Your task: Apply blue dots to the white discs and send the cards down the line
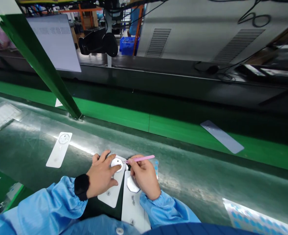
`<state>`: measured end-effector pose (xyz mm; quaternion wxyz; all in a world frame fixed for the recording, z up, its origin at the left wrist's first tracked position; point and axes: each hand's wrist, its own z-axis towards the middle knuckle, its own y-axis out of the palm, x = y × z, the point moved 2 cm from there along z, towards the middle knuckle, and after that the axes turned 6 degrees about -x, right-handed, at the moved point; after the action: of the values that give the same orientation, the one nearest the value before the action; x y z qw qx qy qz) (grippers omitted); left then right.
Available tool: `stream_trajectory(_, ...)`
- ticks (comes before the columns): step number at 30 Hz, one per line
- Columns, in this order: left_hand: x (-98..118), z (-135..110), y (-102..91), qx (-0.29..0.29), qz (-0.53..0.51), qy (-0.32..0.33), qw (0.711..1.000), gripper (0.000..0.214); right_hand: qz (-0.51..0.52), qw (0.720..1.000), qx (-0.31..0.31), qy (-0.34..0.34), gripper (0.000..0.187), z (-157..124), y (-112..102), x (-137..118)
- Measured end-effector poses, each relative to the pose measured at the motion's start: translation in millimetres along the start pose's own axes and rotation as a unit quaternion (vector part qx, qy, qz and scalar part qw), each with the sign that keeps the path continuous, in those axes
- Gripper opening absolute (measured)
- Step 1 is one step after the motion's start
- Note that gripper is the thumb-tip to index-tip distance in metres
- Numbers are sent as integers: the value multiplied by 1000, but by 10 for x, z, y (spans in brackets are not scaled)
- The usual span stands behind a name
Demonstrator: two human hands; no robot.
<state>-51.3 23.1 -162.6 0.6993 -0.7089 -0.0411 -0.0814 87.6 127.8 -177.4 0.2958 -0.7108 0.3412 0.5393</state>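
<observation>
My left hand (100, 178) lies with fingers spread over a white phone back cover (112, 197), its fingertips touching the round white camera area (117, 161) at the top. Pinched in my right hand (146, 178) is a pair of pink tweezers (145, 158). Their tips point left and meet the right edge of that round area. Beneath my right hand and wrist, a second white cover (130, 210) bears a white octagonal piece (132, 185). My right sleeve partly hides it. A sheet with blue dots (156, 166) peeks out behind my right hand.
Another white cover (59, 150) lies on the green bench at left, near a clear plastic tray (3, 117). A pale panel (222, 137) rests across the green belt. A green post (41, 68) rises at left. At lower right is a blue-dotted sheet (256, 218).
</observation>
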Motion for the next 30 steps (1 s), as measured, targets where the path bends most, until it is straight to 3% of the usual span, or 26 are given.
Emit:
stream_trajectory(15, 7, 35, -38, -77, 19, -24, 997, 50, -1, 1000, -7, -23, 24, 8, 7, 29)
stream_trajectory(30, -3, 52, -38, -72, 12, -31, 997, 52, 9, 999, -7, -31, 26, 19, 15, 3)
